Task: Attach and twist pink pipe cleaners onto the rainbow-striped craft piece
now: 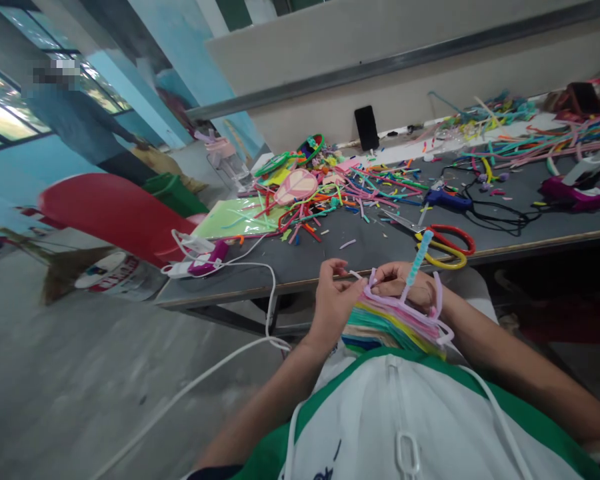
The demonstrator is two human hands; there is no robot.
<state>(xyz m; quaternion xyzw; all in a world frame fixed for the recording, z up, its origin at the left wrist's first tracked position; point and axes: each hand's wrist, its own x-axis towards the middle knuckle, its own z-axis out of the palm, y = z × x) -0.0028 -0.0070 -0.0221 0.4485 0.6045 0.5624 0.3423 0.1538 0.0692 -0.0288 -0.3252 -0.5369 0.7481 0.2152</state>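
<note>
Pinching a lilac stem [369,289] with their fingers [354,289], left hand [331,293] and right hand [397,285] work by the table's [300,263] front edge on a seemingly layered rainbow bundle [383,323], lilac ends [439,293] apparently unfastened.

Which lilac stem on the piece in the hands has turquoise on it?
The stem rising in front of the right hand: its upper part is a ribbed turquoise length. The lilac end by the right wrist is plain.
</note>
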